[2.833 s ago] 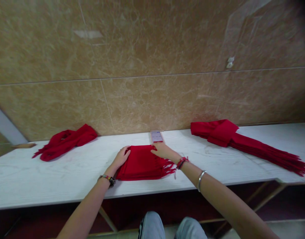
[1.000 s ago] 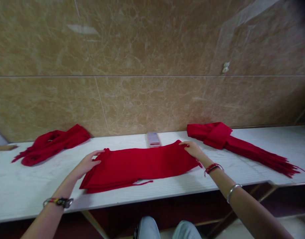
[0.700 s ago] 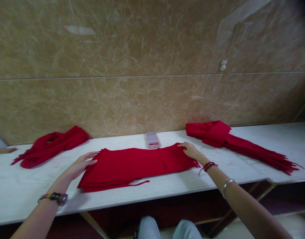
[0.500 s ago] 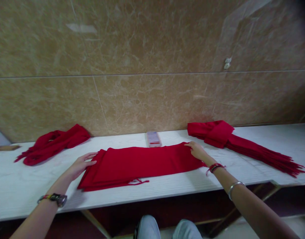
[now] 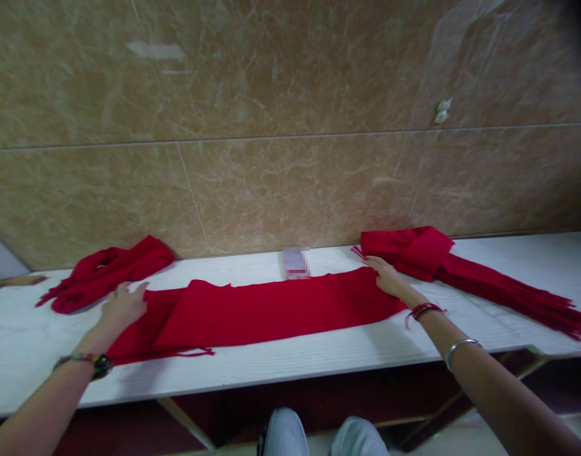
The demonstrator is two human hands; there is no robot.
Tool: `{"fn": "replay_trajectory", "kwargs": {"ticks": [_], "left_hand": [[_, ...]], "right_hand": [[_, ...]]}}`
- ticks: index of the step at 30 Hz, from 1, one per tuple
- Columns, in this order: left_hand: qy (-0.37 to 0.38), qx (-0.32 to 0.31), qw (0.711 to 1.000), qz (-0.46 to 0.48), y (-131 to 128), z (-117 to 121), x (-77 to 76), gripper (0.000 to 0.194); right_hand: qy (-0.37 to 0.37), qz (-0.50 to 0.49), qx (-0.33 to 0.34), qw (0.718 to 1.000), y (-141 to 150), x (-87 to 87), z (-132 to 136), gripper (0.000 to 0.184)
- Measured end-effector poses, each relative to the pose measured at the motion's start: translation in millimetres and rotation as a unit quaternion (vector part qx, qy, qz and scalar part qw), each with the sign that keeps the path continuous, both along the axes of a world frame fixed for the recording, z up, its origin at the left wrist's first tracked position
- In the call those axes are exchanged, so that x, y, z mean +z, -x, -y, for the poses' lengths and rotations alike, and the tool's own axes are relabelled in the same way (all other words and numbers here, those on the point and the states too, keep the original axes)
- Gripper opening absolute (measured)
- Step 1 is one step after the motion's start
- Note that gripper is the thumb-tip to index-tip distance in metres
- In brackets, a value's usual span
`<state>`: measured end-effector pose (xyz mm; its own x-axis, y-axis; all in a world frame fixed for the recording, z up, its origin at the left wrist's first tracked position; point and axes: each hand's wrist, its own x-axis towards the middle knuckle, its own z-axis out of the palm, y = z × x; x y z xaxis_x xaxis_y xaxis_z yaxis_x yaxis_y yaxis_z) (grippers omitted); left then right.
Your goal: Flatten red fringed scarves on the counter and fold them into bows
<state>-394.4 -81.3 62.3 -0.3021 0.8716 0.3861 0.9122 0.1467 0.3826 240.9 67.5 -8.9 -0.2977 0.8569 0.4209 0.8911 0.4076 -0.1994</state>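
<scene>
A red scarf (image 5: 266,310) lies folded in layers across the white counter, with a fringe strand showing at its front edge. My left hand (image 5: 123,311) is closed on the far-left end of the scarf's lower layer. At the opposite end, my right hand (image 5: 388,277) grips the scarf's right edge, and a few fringe threads stick out beyond the fingertips. The fingers' undersides are hidden on both hands.
A second red scarf (image 5: 112,269) lies bunched at the back left. Another red scarf (image 5: 423,250), knotted or folded over, stretches toward the right. A small blurred box (image 5: 295,263) stands against the tiled wall (image 5: 271,190). Open shelf space lies below the white counter (image 5: 252,370).
My left hand has moved left, drawing the scarf's lower layer out from under the top one. My right hand has shifted slightly right, and fringe now shows by its fingertips.
</scene>
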Motion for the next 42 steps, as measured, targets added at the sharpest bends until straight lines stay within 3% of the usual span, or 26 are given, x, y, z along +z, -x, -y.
{"fn": "replay_trajectory", "kwargs": {"ticks": [4, 7, 10, 13, 16, 21, 25, 28, 31, 35, 37, 40, 42], "left_hand": [[0.038, -0.068, 0.996, -0.051, -93.2, -26.2, -15.4, 0.046], [0.085, -0.189, 0.973, -0.099, -161.1, -35.6, -35.8, 0.048], [0.143, -0.220, 0.961, -0.088, -202.3, -32.3, -52.7, 0.050], [0.173, -0.187, 0.964, -0.076, -202.5, -26.0, -64.0, 0.050], [0.156, -0.157, 0.970, -0.096, -172.5, -18.6, -70.2, 0.051], [0.160, -0.172, 0.967, -0.099, -116.1, -0.6, -72.3, 0.049], [0.177, -0.157, 0.966, -0.107, -100.2, -1.1, -71.4, 0.052], [0.171, -0.163, 0.963, -0.131, -121.4, -14.6, -66.0, 0.050], [0.139, -0.219, 0.954, -0.150, -173.1, -33.0, -56.1, 0.050], [0.090, -0.299, 0.942, -0.122, -252.8, -55.3, -49.5, 0.049], [0.062, -0.349, 0.928, -0.117, -279.0, -63.6, -52.8, 0.049], [0.083, -0.406, 0.900, -0.136, -293.7, -72.1, -62.5, 0.049], [0.110, -0.407, 0.893, -0.160, -292.6, -75.2, -67.8, 0.050]], "right_hand": [[0.012, 0.040, -0.049, 0.998, -5.9, 9.2, 7.9, 0.066], [0.042, 0.096, -0.134, 0.985, -0.6, 9.4, 25.9, 0.053], [0.014, 0.120, -0.163, 0.979, 17.2, 9.0, 42.4, 0.046], [-0.002, 0.124, -0.039, 0.992, 37.3, 9.5, 46.0, 0.047], [0.049, 0.110, 0.044, 0.992, 47.3, 7.8, 39.4, 0.040], [0.081, 0.076, -0.098, 0.989, 36.6, 1.2, 33.1, 0.032], [0.063, 0.058, -0.161, 0.983, 32.3, 7.6, 37.6, 0.029], [0.034, 0.027, -0.071, 0.997, 46.1, 20.3, 39.8, 0.032], [0.064, 0.003, 0.071, 0.995, 62.5, 28.0, 37.2, 0.033], [0.154, 0.005, 0.047, 0.987, 66.2, 28.9, 22.5, 0.040], [0.182, 0.005, 0.042, 0.982, 62.4, 31.9, 11.9, 0.037], [0.236, -0.005, 0.063, 0.970, 56.7, 41.4, -1.4, 0.022], [0.263, -0.026, 0.084, 0.961, 53.8, 47.1, -5.5, 0.015]]}}
